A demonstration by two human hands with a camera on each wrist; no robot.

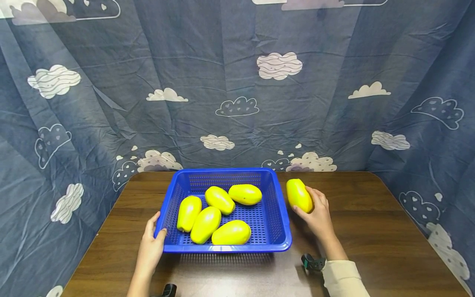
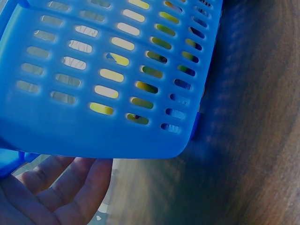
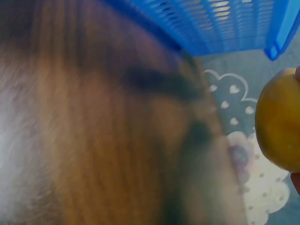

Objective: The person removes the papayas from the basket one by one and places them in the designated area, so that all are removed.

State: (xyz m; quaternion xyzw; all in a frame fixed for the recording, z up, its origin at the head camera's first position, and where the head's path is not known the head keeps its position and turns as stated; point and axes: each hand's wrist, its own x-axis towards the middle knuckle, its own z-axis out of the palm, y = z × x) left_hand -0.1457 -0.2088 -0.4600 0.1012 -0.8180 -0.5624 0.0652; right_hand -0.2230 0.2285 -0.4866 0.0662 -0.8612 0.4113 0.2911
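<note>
right hand [image 1: 318, 214]: fingers snug round a yellow fruit [image 1: 298, 195], right of centre, just outside the blue basket [image 1: 263, 248] | left hand [image 1: 150, 247]: fingers gripping its rim, lower left | progress: five other fruits [image 1: 231, 233] inside, one out, so mostly there imo

No words, labels, brand names, numbers or signs can be read here.
</note>
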